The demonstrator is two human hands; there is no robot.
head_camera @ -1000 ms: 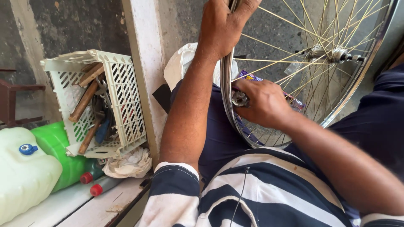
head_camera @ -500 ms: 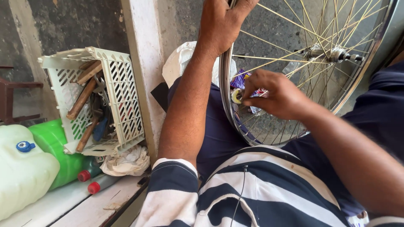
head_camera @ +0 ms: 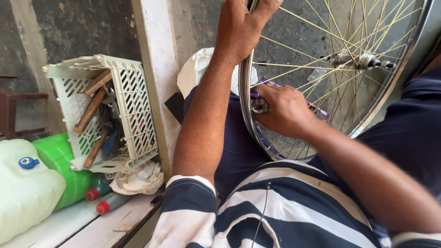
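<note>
The left hand (head_camera: 241, 27) is gripping the top of the bicycle wheel (head_camera: 340, 82), fingers wrapped over the rim, holding it upright across the lap. The right hand (head_camera: 285, 110) is the one working, pinching a small metal tool (head_camera: 259, 105) against the rim's inner side, spokes fanning rightward. Off left, a tool-filled crate (head_camera: 124, 105) is leaning on the pillar (head_camera: 154, 69).

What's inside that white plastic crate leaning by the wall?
The white crate holds wooden-handled tools, a metal wrench and something blue. Whatever lies beneath them at the bottom is covered.
</note>
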